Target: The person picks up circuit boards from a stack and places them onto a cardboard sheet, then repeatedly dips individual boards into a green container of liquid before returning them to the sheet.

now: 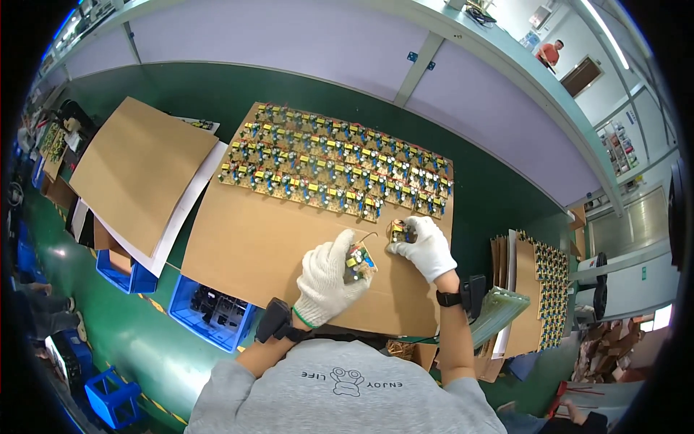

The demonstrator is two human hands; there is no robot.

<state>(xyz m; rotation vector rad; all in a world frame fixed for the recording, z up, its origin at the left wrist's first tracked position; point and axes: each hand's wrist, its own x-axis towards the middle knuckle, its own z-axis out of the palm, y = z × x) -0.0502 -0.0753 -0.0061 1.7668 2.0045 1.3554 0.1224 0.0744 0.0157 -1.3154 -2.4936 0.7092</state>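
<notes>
My left hand (pixel 327 281), in a cream knitted glove, is closed round a small circuit board (pixel 359 262) with yellow, blue and white parts. A thin wire curls up from that board. To its right, my right hand (pixel 425 249), in a white glove, grips a second circuit board (pixel 400 232) by its side, low over the cardboard. Beyond both hands, several rows of like circuit boards (pixel 311 155) lie close together on a brown cardboard sheet (pixel 238 235). The boards' undersides are hidden.
At left lies a stack of cardboard sheets (pixel 144 173). Below it, a blue bin (pixel 210 311) holds dark parts. More boards (pixel 551 289) stand on cardboard at right, near a bundle of clear plastic (pixel 499 315). A lilac-panelled bench (pixel 289 40) runs behind; a person (pixel 549 54) is far off.
</notes>
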